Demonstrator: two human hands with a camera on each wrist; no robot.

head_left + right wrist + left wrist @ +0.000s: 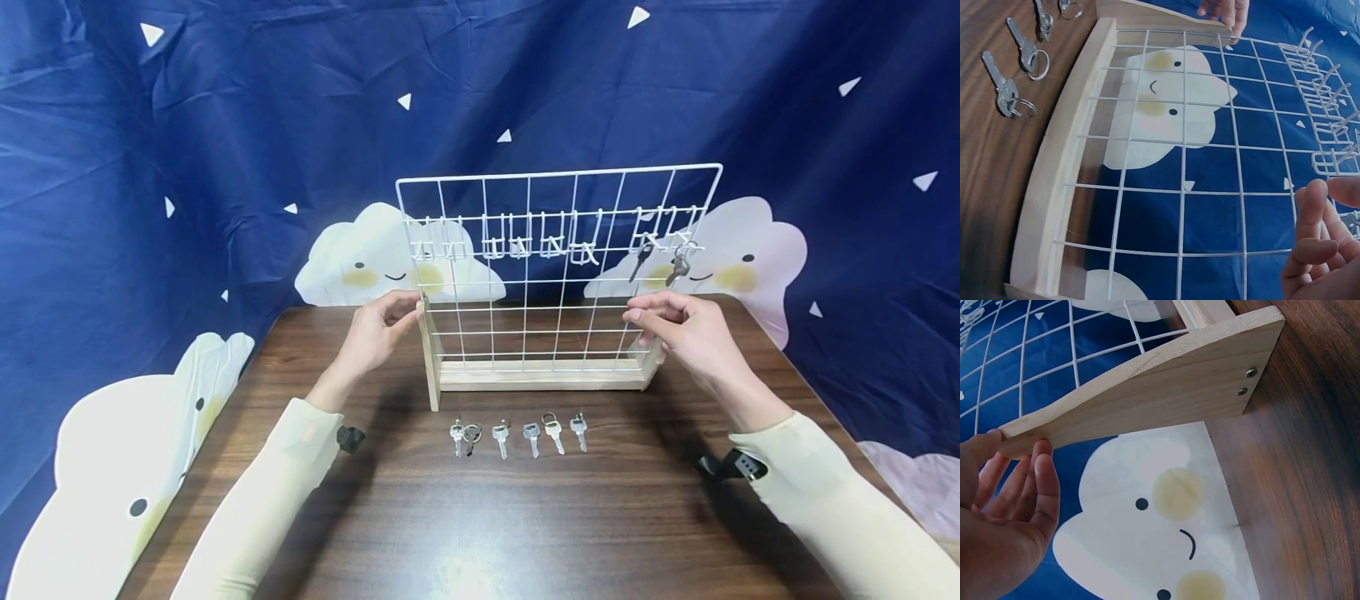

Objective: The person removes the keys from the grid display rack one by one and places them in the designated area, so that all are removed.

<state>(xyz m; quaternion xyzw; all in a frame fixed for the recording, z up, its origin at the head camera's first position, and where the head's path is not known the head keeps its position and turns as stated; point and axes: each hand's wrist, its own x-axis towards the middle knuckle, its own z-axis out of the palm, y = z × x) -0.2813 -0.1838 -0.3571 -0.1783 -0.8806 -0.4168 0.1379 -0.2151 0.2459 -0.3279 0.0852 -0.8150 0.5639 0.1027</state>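
Note:
A white wire grid rack (525, 307) on a wooden stand (540, 382) stands upright between my hands. My left hand (384, 329) pinches the upper end of the stand's left side board (1141, 394), thumb on one face and fingers on the other. My right hand (686, 325) is raised at the rack's right side, fingers bent, with no object showing between them. It overlaps the right side board in the head view. Just above it, a dark key (640, 261) and a silver key (678, 268) hang from the rightmost hooks (667, 229).
A row of several silver keys (532, 438), some with rings, lies on the brown wooden table (450, 517) before the rack. White hooks (517, 242) line the grid's upper part. A blue curtain (337, 83) with white clouds stands behind.

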